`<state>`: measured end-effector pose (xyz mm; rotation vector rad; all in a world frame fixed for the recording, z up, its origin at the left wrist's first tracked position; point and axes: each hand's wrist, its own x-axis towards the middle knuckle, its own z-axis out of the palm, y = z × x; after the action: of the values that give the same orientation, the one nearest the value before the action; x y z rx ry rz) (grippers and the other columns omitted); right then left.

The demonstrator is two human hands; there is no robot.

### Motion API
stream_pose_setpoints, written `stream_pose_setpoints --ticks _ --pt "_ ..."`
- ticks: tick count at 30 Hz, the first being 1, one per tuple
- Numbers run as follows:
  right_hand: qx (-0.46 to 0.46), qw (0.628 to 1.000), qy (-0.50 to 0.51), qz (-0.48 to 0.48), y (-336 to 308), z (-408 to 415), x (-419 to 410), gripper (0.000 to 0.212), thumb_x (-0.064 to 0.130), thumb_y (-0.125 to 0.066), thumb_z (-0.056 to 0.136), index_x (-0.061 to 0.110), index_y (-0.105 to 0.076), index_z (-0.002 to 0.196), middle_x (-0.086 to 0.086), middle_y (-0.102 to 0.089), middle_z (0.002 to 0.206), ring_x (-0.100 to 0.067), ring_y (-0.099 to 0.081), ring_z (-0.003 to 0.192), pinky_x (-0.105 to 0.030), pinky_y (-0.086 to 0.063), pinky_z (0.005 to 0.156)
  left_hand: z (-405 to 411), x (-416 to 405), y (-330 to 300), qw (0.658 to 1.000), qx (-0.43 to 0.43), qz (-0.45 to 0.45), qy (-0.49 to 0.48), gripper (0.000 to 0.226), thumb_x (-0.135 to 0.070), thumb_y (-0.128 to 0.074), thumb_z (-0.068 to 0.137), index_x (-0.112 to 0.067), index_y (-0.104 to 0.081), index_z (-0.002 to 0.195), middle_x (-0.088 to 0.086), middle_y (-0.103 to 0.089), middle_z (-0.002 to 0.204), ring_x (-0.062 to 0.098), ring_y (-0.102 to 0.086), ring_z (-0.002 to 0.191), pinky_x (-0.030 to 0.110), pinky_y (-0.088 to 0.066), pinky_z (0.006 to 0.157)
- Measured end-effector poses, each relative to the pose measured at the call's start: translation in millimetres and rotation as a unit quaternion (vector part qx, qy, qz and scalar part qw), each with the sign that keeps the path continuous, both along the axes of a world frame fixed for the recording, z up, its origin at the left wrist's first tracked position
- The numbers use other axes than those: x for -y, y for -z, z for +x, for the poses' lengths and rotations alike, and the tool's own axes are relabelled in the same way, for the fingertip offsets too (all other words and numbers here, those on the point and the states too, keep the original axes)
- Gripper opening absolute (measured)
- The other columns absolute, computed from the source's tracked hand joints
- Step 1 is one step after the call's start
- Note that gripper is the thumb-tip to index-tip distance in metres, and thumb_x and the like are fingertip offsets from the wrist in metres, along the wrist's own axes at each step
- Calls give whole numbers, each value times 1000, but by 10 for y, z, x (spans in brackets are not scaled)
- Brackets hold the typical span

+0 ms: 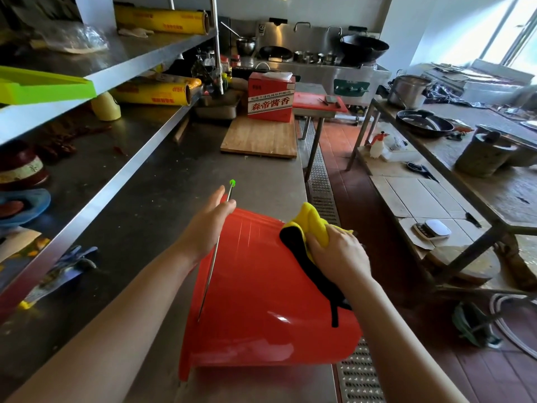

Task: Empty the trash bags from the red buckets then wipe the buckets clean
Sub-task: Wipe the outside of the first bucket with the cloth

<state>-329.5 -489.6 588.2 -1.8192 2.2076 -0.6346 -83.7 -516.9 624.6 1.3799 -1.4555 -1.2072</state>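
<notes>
A red bucket [261, 292] lies on its side on the steel counter [162, 181], its base pointing away from me and its rim toward me. Its thin metal handle [216, 251], tipped with a green knob, runs up along the left side. My left hand [207, 225] rests on the bucket's far left edge with fingers straight, touching the handle. My right hand [338, 251] grips a yellow and black cloth [308, 225] and presses it against the bucket's upper right side. No trash bag shows on the bucket.
A wooden cutting board [260, 138] with a red carton [271, 97] sits farther along the counter. Shelves on the left hold cling-film rolls [154, 94] and gloves [62, 271]. A floor drain grate [321, 181] runs beside the counter. A cluttered table [465, 158] stands to the right.
</notes>
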Motion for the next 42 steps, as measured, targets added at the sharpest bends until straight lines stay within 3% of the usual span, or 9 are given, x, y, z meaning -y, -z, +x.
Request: stream_pose_setpoints --ticks 7,12,16,19,24,28,32,36,42 --pt "5 995 -100 -26 -95 704 254 48 63 -41 86 24 -63 104 -1 -68 111 -27 -60 108 -38 -46 89 56 -29 65 1000 1 -23 -19 80 -53 -40 81 -28 -26 155 -8 -26 161 1 -24 144 35 -18 122" --pt "-6 987 -153 -55 -171 1267 252 58 60 -19 81 23 -59 101 0 -67 107 -28 -59 107 -43 -46 91 68 -46 77 999 -7 -33 -12 79 -49 -41 82 -25 -26 155 -10 -30 158 1 -28 143 36 -21 122" --pt "26 988 -142 -53 -176 1227 229 45 57 -34 87 22 -60 98 1 -67 106 -26 -58 108 -41 -46 92 76 -39 86 999 -31 -35 1 77 -50 -45 81 -26 -32 153 -10 -41 152 1 -38 138 37 -27 120" --pt "44 988 -141 -35 -185 1058 253 40 59 -43 88 25 -60 99 0 -67 107 -26 -58 107 -40 -47 90 34 -13 73 999 -15 -28 -11 83 -53 -44 80 -23 -27 155 -7 -32 158 3 -28 143 37 -21 122" --pt "41 994 -104 17 -181 626 223 38 57 -48 90 25 -62 104 -3 -68 108 -29 -60 105 -38 -45 84 37 -51 90 1000 -2 -23 -18 79 -54 -39 83 -29 -23 156 -10 -23 161 -2 -22 142 34 -17 122" --pt "35 998 -33 50 -93 165 153 35 56 -50 89 24 -61 96 -6 -69 102 -32 -61 101 -39 -48 81 33 -125 111 999 -3 -33 -4 59 -44 -37 101 -32 -19 156 -9 -22 162 -4 -25 133 32 -22 116" --pt "59 994 36 81 27 -241 93 37 61 -50 85 26 -60 92 -4 -67 94 -29 -62 95 -40 -51 80 16 -197 85 999 7 -32 -4 73 -55 -35 87 -36 -18 155 -8 -21 162 -2 -25 131 36 -22 115" --pt "95 987 84 96 100 -497 44 35 57 -51 88 25 -62 99 -5 -67 95 -28 -62 94 -38 -50 80 31 -219 162 999 11 -43 -16 56 -40 -38 102 -34 -20 155 -8 -20 162 4 -23 141 29 -22 108" --pt "28 986 106 124 99 -494 103 42 58 -45 88 21 -59 102 -8 -66 103 -31 -62 99 -38 -50 82 41 -190 167 999 -2 -35 -41 74 -42 -40 81 -31 -29 153 -10 -26 160 -6 -27 131 21 -22 106"
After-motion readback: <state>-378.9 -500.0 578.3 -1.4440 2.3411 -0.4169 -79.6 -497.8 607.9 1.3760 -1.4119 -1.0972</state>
